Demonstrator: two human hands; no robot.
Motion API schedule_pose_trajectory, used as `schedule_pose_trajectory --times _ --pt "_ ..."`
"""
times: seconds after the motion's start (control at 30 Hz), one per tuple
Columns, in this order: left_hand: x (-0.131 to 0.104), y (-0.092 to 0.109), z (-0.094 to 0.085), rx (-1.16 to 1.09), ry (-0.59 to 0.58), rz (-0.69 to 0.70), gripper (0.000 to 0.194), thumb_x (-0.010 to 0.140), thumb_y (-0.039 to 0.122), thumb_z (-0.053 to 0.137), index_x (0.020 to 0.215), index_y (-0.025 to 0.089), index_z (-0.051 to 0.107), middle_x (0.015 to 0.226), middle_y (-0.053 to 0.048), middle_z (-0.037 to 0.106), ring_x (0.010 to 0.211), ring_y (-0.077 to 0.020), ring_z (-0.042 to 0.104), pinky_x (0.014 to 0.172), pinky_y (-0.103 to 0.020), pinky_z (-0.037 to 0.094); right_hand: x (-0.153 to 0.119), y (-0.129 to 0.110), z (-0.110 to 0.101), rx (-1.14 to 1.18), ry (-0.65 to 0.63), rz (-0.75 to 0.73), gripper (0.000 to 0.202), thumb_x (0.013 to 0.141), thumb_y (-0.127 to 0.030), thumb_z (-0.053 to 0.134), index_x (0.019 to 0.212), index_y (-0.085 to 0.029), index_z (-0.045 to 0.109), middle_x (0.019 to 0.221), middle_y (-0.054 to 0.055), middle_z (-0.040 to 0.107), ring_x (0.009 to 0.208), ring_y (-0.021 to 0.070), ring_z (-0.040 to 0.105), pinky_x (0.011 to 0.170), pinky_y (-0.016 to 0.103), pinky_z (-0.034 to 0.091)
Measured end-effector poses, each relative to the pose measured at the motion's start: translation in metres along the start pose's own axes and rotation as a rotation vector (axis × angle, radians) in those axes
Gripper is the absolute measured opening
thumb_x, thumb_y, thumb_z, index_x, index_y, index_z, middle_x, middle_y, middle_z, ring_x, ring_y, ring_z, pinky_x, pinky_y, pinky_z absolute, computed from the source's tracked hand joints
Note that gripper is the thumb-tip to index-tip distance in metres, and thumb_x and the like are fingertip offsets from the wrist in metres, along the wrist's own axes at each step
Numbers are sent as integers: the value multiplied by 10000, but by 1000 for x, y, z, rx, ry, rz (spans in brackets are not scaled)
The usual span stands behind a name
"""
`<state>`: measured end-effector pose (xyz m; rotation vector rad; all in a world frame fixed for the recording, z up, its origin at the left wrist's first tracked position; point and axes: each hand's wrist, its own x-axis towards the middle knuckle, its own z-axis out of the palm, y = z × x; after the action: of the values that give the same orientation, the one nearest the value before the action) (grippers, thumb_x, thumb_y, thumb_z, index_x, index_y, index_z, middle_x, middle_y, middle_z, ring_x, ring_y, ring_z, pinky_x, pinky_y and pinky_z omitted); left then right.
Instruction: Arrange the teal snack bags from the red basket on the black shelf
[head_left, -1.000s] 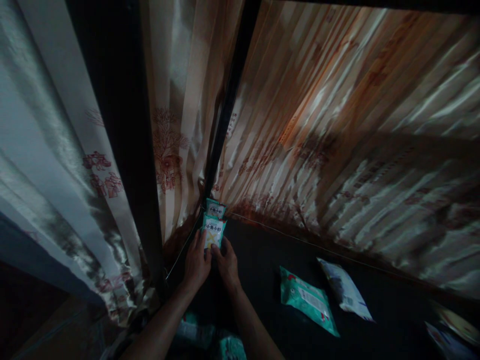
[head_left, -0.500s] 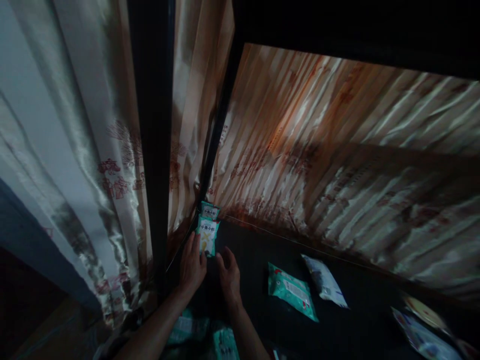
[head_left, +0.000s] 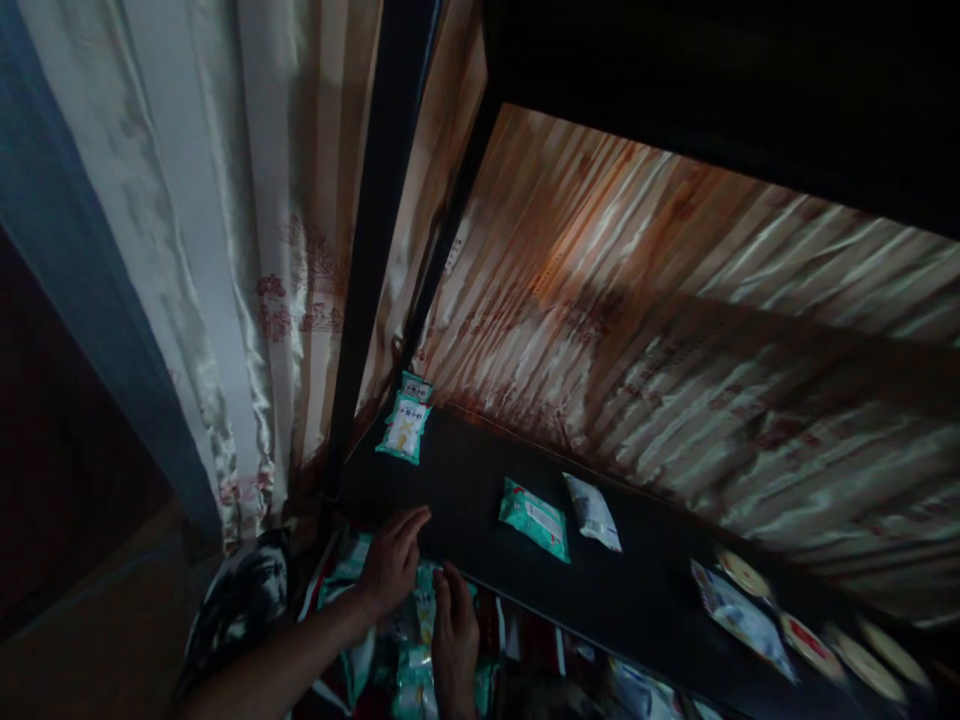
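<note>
My left hand (head_left: 391, 562) hovers near the front edge of a black shelf (head_left: 465, 480), fingers stretched out and nothing held. Lower and to its right, my right hand (head_left: 455, 640) is also open, fingers extended, over several green snack packets (head_left: 414, 665) piled below the shelf edge. Whether it touches them I cannot tell. In the far left shelf corner a green and white snack packet (head_left: 405, 428) lies in front of another similar packet (head_left: 416, 387), both apart from my hands. Farther right on the shelf lie a green packet (head_left: 535, 518) and a whitish-blue packet (head_left: 592, 510).
A blue and white packet (head_left: 742, 615) and several round pale items (head_left: 814, 645), blurred, lie on the right of the shelf. A dark post (head_left: 382, 230) and pleated curtains (head_left: 600, 300) bound the left and back. A dark board (head_left: 712, 80) overhangs it.
Both hands have drawn back from the packets in the corner, toward the shelf's front edge and the pile below. The two corner packets stay behind on the shelf. The camera view has shifted.
</note>
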<state>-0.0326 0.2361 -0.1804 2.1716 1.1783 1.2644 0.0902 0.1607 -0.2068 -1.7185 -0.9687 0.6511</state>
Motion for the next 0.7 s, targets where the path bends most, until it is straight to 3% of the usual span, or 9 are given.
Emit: schedule_pose_trajectory --times 0.13,0.27,0.53,0.63,0.7 --pt "-50 13 6 19 -112 -50 479 793 60 352 1220 200 518 1205 -72 602 1127 -155 548 957 -340 483 -13 17 -10 -78 -44 15 557 750 -579 474 1037 -136 651 1090 148 676 1028 273 628 868 350 495" --pt "-83 12 12 140 -169 -157 445 765 67 385 1144 198 579 1214 -82 600 1133 -196 550 960 -397 478 -23 26 -14 -98 -81 2 514 764 -552 446 1033 -165 651 1045 129 695 966 256 657 829 336 506" --pt "-112 4 5 251 -228 -230 435 767 132 428 1177 190 561 1232 -102 587 1151 -223 532 988 -427 441 -43 25 -20 -28 -119 -9 528 743 -589 485 1007 -175 679 1017 121 708 955 272 658 810 365 513" --pt "-120 2 6 251 -229 -227 450 756 157 457 1195 203 548 1236 -98 582 1151 -231 527 981 -440 442 -47 15 -37 13 -100 16 530 727 -608 506 998 -187 679 1022 105 708 987 278 644 847 375 499" --pt "-124 0 7 252 -242 -241 459 747 156 467 1197 193 549 1230 -107 584 1154 -241 523 979 -447 441 -47 7 -59 33 -76 15 520 729 -588 533 1014 -174 669 1071 109 690 1032 285 619 876 370 485"
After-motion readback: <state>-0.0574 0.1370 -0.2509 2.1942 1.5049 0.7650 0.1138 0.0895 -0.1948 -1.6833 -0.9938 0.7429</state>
